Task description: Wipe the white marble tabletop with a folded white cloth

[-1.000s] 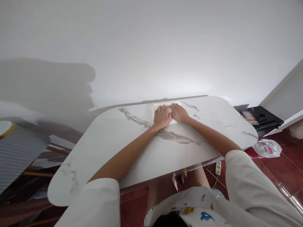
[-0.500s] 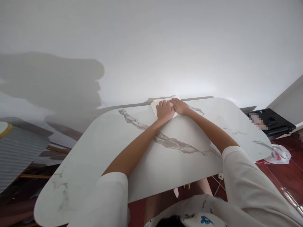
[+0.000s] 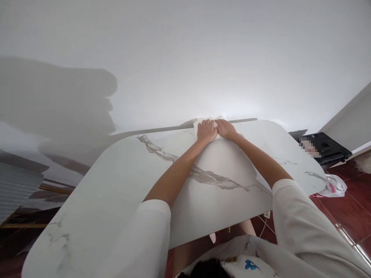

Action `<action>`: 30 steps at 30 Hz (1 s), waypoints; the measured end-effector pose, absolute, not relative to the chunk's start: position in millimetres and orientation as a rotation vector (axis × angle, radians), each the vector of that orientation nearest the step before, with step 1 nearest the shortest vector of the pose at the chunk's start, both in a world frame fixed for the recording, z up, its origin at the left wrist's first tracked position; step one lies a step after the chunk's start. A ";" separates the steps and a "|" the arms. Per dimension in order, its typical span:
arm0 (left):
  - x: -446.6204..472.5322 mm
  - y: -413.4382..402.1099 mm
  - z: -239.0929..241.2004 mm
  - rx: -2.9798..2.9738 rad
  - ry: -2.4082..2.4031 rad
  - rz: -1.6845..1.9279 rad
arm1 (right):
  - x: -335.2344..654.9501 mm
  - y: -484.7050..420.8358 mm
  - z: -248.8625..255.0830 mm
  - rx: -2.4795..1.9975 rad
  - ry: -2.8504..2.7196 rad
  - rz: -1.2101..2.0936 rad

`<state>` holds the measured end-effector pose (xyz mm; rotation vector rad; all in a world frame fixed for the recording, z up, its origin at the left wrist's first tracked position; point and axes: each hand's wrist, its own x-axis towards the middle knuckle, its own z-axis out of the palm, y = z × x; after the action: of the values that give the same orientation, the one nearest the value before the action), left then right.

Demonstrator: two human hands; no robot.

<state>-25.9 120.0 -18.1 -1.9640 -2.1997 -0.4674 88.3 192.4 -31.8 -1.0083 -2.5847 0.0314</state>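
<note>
Both my arms stretch across a white marble-look table [image 3: 121, 181] to its far edge by the wall. My left hand [image 3: 206, 131] and my right hand [image 3: 225, 129] lie side by side, palms down, pressing on a white cloth [image 3: 199, 123]. The fingers are laid flat over it. Most of the cloth is hidden under my hands; only its left edge and a bit above the fingers show.
A white wall rises right behind the table. At the right stand a black case [image 3: 324, 147] and a white plastic bag [image 3: 333, 185] on the red tiled floor. A power strip with cable [image 3: 266, 215] hangs under the table. Corrugated and gold-trimmed pieces lie at the left [image 3: 17, 185].
My two hands have slid the cloth away from me, from a bit inside the table up to its far edge against the wall. Less of the cloth shows now.
</note>
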 end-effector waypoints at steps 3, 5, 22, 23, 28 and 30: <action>-21.3 111.8 -18.7 -1.994 -2.158 -0.482 | 94.5 182.4 -32.5 -1.044 -2.555 0.012; -17.3 105.3 -20.2 -1.998 -2.147 -0.490 | 99.0 175.6 -33.9 -1.045 -2.539 0.003; 4.5 44.6 -20.3 -2.042 -2.086 -0.471 | 121.0 107.9 -32.3 -1.169 -2.523 -0.005; 5.5 39.5 -20.4 -2.043 -2.081 -0.467 | 122.3 102.0 -31.1 -1.176 -2.528 0.002; 8.1 13.0 -19.5 -2.081 -2.056 -0.443 | 126.5 69.9 -28.6 -1.184 -2.516 0.001; 8.1 1.5 -18.4 -2.115 -2.047 -0.424 | 127.4 56.1 -28.9 -1.204 -2.495 0.004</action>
<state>8.1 1.5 -18.4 -2.1148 -2.0467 -0.4236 127.4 56.1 -28.9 -1.2039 -2.4954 0.0039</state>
